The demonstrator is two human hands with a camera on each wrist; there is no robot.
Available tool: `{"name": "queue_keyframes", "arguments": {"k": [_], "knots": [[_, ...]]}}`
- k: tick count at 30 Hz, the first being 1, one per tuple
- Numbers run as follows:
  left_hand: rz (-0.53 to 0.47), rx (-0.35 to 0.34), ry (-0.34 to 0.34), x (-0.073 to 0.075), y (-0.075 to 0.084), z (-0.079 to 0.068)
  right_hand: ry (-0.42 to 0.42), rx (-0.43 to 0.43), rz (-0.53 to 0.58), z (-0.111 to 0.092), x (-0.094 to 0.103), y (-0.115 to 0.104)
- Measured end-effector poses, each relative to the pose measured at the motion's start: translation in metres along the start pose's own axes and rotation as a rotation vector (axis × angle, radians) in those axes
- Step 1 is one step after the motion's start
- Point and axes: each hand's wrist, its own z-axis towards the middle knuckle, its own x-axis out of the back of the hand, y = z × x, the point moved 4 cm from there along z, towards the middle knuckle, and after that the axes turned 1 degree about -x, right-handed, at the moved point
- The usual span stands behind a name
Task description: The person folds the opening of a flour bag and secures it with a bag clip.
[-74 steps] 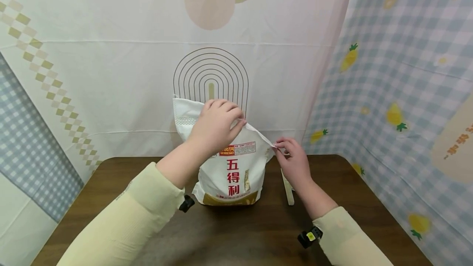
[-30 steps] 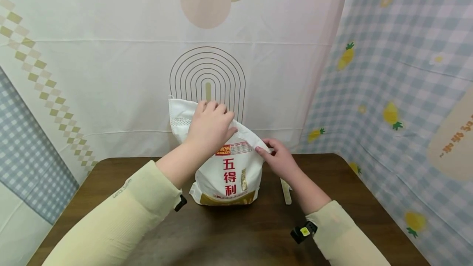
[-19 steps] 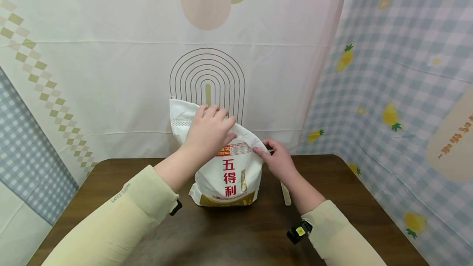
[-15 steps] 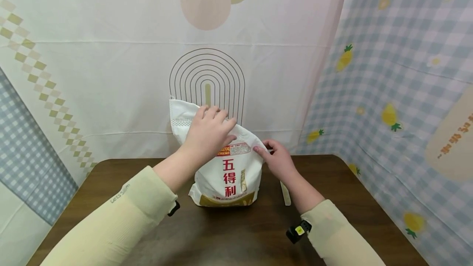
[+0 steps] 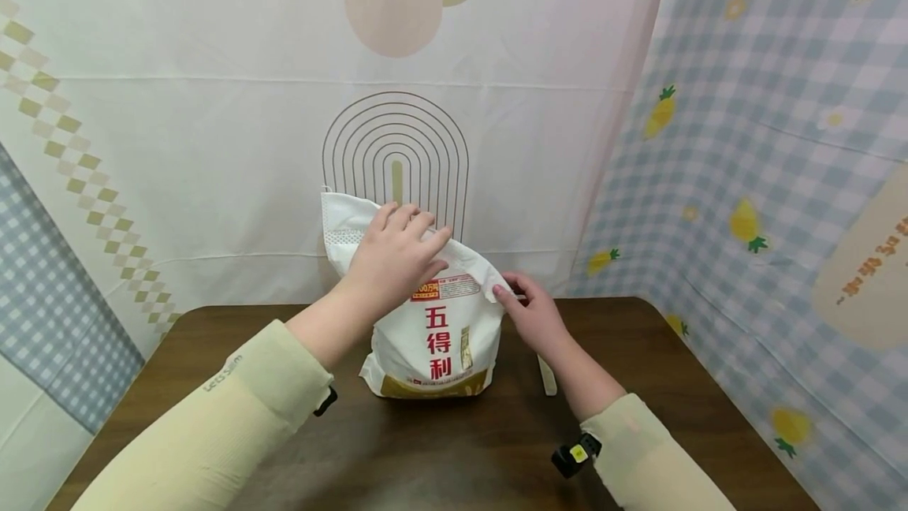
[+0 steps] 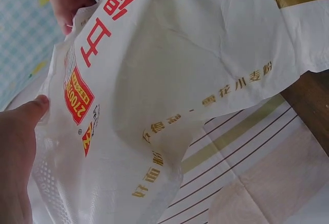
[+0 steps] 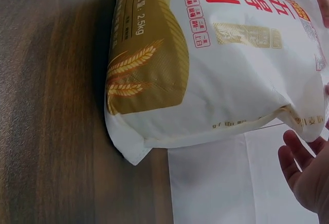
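A white flour bag with red lettering and a gold base stands upright on the table, marked 2.5kg in the right wrist view. My left hand holds its top edge, fingers over the back and thumb toward the front; in the left wrist view that thumb lies at the bag's edge. At the bag's upper right corner my right hand grips the edge, thumb in front and fingers behind. The right wrist view has the right hand beside the bag's top. The bag's left top corner sticks up free.
A narrow pale object lies on the dark wooden table right of the bag, partly hidden by the right forearm. Behind the table hangs a white printed cloth; a blue checked cloth hangs on the right.
My right hand has gone from pinching the corner's tip to holding the edge, thumb in front. The bag's top edge sags more on the right. My left hand has shifted slightly down and left.
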Motion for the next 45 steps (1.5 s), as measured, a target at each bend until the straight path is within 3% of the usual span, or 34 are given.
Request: {"name": "queue_keyframes", "arguments": {"k": [13,17,26,35,45], "knots": [[-0.019,-0.002,-0.008,0.000,-0.002,-0.002,0.014,0.009,0.036,-0.011,0.008,0.007],[-0.027,-0.001,-0.010,0.002,-0.002,-0.002,0.006,0.010,0.017,-0.017,0.011,-0.005],[-0.022,-0.003,-0.006,0.001,-0.002,-0.003,0.030,0.004,-0.016,-0.019,0.018,0.020],[-0.014,-0.019,0.026,0.000,-0.003,-0.003,0.051,-0.058,-0.256,-0.028,0.030,0.045],[-0.010,-0.021,0.004,0.000,0.000,-0.003,-0.020,-0.187,-0.576,-0.035,0.051,0.090]]}}
